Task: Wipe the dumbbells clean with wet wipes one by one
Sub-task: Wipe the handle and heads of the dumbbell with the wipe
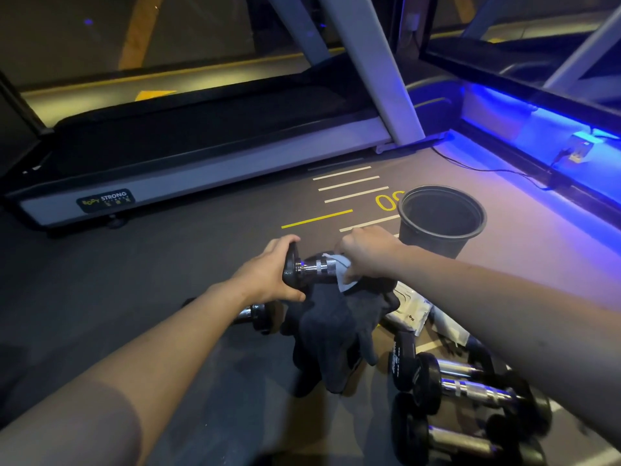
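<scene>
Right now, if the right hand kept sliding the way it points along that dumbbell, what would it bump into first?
The right hand, holding a wet wipe on the chrome handle, points leftward. It would probably first meet the dumbbell's black end plate, which the left hand grips.

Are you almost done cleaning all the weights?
Not nearly. Nothing shows as finished: I can't tell clean from dirty. Right now the left hand steadies one dumbbell by its end while the right hand rubs a wipe on its handle. Several dumbbells wait on the floor at right, plus another behind.
</scene>
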`<state>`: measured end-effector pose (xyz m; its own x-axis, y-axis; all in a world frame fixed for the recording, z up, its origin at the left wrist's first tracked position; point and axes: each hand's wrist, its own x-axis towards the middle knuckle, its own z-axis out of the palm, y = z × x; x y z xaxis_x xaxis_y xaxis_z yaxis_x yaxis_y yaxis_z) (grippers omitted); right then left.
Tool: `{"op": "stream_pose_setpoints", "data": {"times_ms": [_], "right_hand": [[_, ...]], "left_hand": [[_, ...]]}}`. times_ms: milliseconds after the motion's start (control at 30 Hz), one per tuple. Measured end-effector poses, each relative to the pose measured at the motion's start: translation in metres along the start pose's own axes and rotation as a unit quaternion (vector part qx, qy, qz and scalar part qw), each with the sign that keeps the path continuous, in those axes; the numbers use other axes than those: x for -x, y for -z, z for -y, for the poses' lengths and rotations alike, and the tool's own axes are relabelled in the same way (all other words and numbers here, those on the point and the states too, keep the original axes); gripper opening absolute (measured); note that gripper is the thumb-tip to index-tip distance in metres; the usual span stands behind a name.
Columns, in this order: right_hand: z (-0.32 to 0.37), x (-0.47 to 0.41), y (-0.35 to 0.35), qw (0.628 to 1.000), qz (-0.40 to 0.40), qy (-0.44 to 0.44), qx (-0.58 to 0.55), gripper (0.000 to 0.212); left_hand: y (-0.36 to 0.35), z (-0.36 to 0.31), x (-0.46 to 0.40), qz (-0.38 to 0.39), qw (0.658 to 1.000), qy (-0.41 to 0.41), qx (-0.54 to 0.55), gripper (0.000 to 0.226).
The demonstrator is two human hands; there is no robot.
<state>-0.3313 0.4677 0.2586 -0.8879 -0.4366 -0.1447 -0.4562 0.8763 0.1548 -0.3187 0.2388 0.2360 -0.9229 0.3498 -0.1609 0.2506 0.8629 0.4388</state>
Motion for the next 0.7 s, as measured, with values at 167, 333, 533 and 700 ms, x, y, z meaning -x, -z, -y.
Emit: {"op": "stream_pose_setpoints", "data": {"times_ms": [167, 333, 533, 700], "right_hand": [[0.003, -0.005, 0.005, 0.998, 0.024, -0.011, -0.054, 0.037], [0.008, -0.006, 0.009, 0.997, 0.034, -0.008, -0.067, 0.038], [0.020, -0.007, 0.008, 0.998, 0.008, -0.006, -0.067, 0.031], [0.030, -0.012, 0.002, 0.996, -0.017, -0.009, -0.092, 0.039]], "left_hand": [[0.001, 0.000, 0.005, -0.003, 1.000, -0.016, -0.008, 0.111], [0.002, -0.001, 0.008, 0.002, 1.000, -0.026, -0.006, 0.111], [0.002, -0.001, 0.006, 0.002, 1.000, -0.021, -0.004, 0.111], [0.002, -0.001, 0.006, 0.001, 1.000, -0.018, -0.009, 0.111]]}}
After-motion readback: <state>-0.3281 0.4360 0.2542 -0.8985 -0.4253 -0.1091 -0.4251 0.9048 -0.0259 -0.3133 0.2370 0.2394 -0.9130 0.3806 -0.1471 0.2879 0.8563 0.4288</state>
